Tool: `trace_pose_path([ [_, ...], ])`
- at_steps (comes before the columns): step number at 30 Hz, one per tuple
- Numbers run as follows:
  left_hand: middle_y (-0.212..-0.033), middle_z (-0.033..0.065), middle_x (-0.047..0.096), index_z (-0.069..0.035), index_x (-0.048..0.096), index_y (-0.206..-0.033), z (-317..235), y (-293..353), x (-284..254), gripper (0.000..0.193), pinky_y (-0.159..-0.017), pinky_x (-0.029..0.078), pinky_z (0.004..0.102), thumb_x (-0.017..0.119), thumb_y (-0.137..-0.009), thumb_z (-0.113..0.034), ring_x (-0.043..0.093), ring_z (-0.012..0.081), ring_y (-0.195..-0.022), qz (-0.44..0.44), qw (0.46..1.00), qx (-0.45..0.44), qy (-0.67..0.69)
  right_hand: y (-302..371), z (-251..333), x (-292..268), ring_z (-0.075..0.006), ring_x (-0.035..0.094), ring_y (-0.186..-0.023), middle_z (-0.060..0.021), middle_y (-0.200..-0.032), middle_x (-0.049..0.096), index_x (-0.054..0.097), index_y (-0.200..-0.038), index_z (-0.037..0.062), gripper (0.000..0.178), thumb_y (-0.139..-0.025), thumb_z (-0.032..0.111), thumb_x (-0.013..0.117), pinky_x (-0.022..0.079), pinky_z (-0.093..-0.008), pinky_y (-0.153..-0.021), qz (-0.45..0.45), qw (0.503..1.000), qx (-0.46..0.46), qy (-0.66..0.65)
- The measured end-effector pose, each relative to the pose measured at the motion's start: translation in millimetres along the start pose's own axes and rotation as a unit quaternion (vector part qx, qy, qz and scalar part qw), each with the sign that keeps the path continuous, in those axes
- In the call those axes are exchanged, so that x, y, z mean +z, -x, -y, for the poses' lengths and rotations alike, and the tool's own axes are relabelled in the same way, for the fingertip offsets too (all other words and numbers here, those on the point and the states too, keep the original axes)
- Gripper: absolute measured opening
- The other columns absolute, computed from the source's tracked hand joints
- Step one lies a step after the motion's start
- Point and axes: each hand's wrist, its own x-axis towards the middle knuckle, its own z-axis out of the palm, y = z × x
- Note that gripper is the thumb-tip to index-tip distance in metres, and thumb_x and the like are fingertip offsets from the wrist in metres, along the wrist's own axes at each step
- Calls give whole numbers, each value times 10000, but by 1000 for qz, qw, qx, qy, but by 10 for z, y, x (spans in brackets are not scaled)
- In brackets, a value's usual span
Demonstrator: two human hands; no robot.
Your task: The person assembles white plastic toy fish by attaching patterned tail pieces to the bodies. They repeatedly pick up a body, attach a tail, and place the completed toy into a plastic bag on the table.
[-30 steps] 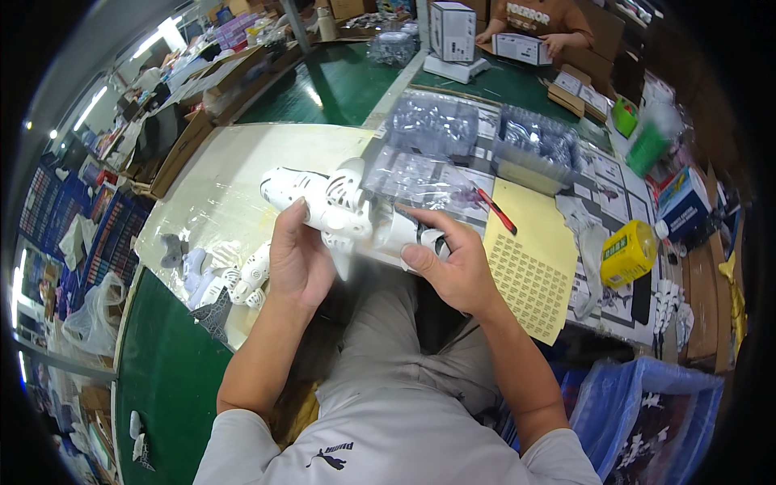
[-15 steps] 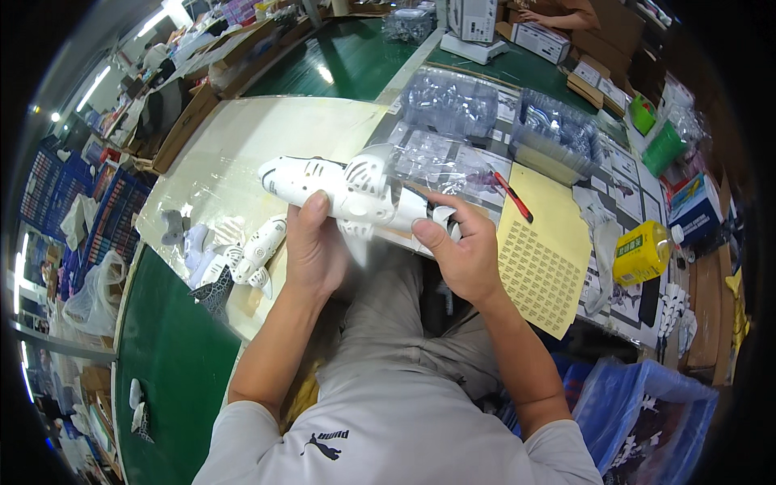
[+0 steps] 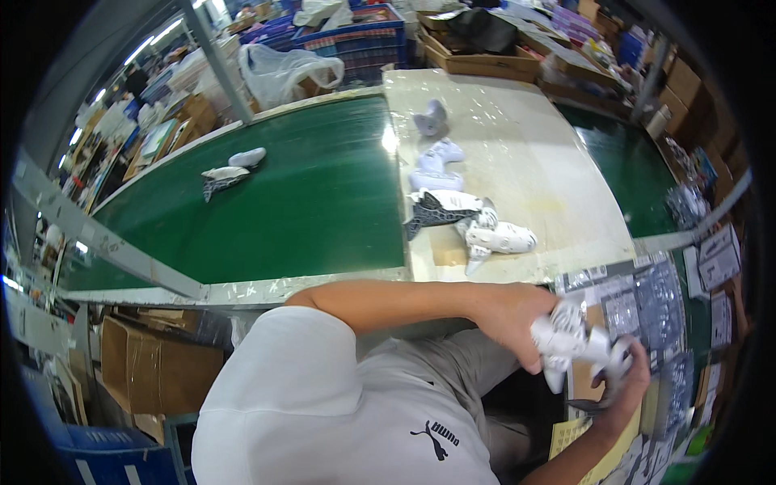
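My left hand grips the body of a white toy shark, a jointed shell with slotted vents and fins. Around its tail end, my right hand is closed; both hands and the toy are somewhat blurred. A dark patterned piece shows under the right fingers, its kind unclear. Beyond my left forearm, another white toy shark lies on the pale board, beside a dark-patterned tail piece and pale lilac-white parts.
A green conveyor belt stretches left, carrying a patterned toy part and a small white part. Clear plastic trays and a yellow sheet sit at the right. A metal post and cardboard box stand at the left.
The view has swung left, bringing the green belt and loose parts toward the middle. My hands, still on the white toy shark, now appear at the lower right.
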Motion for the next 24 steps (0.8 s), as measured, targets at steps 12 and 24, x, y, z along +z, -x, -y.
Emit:
trace_pose_path([
  [12, -1348, 194, 634, 1, 563, -1443, -271, 515, -413, 816, -1067, 510, 420, 848, -865, -500, 656, 341, -1233, -177, 983, -4, -56, 45, -352, 1830, -308, 527, -1399, -152, -1529, 509, 354, -1576, -16, 841, -1045, 604, 559, 417, -511, -1196, 8, 956, 4, -293],
  [24, -1688, 173, 384, -335, 176, -1701, 819, 3939, -3327, 1449, -1189, 455, 518, 997, -528, -113, 473, 433, -1474, -83, 564, -671, -475, -111, -320, 1553, -318, 692, -965, -208, -1295, 637, 489, -1448, -26, 781, -1039, 637, 547, 624, -454, -717, 32, 954, 3, -298],
])
